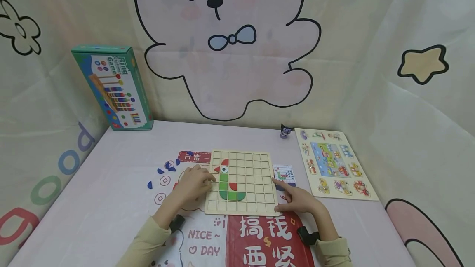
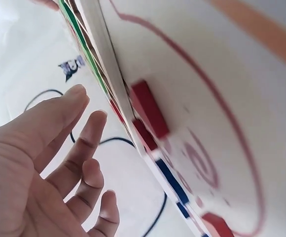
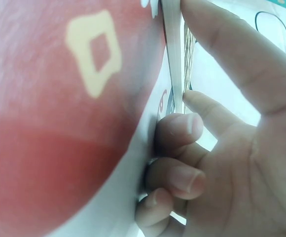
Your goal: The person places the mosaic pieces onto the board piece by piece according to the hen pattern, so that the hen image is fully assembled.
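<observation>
A pale wooden grid board (image 1: 256, 172) lies mid-table. On it, green squares (image 1: 224, 177), green rounded pieces (image 1: 241, 196), red pieces (image 1: 232, 186) and a white eye piece (image 1: 224, 169) form a duck-like figure. At the board's left edge is my left hand (image 1: 194, 182), fingers loosely bent; in the left wrist view they hold nothing and appear apart from the board. My right hand (image 1: 298, 199) touches the board's right edge with straight index finger and thumb, its other fingers curled beneath. A small pattern card (image 1: 284, 173) lies beside the board, near the right index finger.
Several blue pieces (image 1: 150, 185) lie scattered left of the board. Red pieces (image 2: 150, 108) show near its left edge. A picture puzzle board (image 1: 326, 184) is at right, a small dark figure (image 1: 285, 132) behind. A green game box (image 1: 122, 90) stands at back left.
</observation>
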A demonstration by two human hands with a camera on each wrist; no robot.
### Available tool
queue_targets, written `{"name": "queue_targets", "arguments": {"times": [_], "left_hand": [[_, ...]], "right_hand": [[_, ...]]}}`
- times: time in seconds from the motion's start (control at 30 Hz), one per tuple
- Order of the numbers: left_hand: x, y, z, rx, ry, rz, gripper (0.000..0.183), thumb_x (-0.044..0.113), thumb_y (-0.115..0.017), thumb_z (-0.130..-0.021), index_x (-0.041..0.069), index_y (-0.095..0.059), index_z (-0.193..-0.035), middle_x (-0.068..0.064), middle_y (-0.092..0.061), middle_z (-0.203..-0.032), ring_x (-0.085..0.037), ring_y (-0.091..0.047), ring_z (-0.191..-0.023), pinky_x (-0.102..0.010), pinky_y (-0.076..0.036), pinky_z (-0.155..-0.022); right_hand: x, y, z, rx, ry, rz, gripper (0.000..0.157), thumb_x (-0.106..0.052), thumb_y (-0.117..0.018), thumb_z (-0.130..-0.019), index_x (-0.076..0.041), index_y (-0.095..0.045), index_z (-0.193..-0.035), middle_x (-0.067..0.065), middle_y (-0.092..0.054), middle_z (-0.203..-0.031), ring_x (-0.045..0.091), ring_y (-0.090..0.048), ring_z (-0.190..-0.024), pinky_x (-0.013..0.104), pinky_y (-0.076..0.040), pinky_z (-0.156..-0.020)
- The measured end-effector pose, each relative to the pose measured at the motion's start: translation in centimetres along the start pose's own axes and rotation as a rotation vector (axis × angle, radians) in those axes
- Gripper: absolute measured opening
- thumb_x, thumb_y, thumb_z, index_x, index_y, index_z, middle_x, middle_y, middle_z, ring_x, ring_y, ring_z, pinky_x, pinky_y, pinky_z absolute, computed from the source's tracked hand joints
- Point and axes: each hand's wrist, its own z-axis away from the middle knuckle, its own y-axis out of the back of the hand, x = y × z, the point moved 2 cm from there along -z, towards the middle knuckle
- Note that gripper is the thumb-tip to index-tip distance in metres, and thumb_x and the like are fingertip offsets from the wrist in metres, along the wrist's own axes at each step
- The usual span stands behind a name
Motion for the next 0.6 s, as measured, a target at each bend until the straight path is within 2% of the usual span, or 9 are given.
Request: {"name": "queue_targets", "arguments": {"times": [0.2,0.37,0.5,0.6], "left_hand": [[-1.3,0.6,0.9,0.002,0.026,0.014,0.014,0.026,-0.070,-0.080,0.023,-0.073,-0.094,0.008,-0.065,-0.093,-0.012,-0.043,-0.080,-0.036,-0.035,-0.074],[-2.2,1.2,1.8,-0.018,0.076,0.047,0.018,0.031,-0.070,-0.081,0.023,-0.073,-0.096,0.005,-0.066,-0.096,-0.014,-0.045,-0.085,-0.037,-0.034,-0.078],[-3.0,1.6,2.5,-0.026,0.111,0.066,0.017,0.028,-0.070,-0.081,0.023,-0.072,-0.097,0.004,-0.065,-0.099,-0.015,-0.045,-0.089,-0.042,-0.036,-0.082],[-3.7,1.9,3.0,-0.021,0.110,0.059,0.016,0.024,-0.070,-0.081,0.022,-0.072,-0.097,0.003,-0.065,-0.099,-0.017,-0.046,-0.090,-0.047,-0.036,-0.084]], "right_hand": [[-0.1,0.0,0.1,-0.004,0.000,-0.002,0.087,-0.045,-0.075,-0.072,-0.024,-0.032,-0.145,-0.001,-0.042,-0.062,0.010,-0.033,-0.053,0.025,-0.030,-0.052],[-0.1,0.0,0.1,-0.003,0.000,-0.003,0.088,-0.045,-0.075,-0.071,-0.024,-0.032,-0.145,-0.001,-0.042,-0.063,0.011,-0.033,-0.053,0.026,-0.030,-0.053],[-0.2,0.1,0.2,-0.001,0.010,0.000,0.087,-0.045,-0.075,-0.072,-0.023,-0.032,-0.145,-0.001,-0.041,-0.063,0.011,-0.032,-0.053,0.026,-0.029,-0.052],[-0.2,0.2,0.2,0.000,0.016,0.004,0.087,-0.045,-0.074,-0.072,-0.023,-0.032,-0.145,-0.002,-0.042,-0.062,0.010,-0.032,-0.052,0.025,-0.029,-0.052]]}}
